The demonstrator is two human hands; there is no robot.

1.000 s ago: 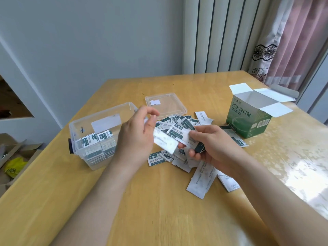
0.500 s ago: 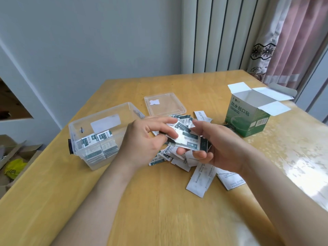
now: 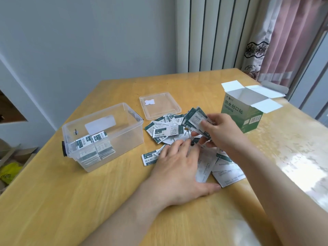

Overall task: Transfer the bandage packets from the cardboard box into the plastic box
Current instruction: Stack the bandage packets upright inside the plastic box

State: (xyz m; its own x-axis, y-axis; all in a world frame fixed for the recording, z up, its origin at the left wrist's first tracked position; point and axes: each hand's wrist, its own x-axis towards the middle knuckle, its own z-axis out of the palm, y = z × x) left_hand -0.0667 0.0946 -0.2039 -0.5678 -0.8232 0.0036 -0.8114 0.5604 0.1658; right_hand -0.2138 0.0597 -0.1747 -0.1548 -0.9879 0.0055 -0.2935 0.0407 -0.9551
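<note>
Your right grip (image 3: 221,132) pinches a loose fan of packets (image 3: 194,119) above the pile (image 3: 165,128) on the counter (image 3: 88,201), left grip (image 3: 179,167) flat & open on that pile, so w/ a slack pinch some may slip en route to the plastic box (image 3: 127,137).

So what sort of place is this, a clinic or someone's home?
Most likely a room in a home: a wooden table, a pink floral curtain, and cardboard cartons on the floor.
</note>
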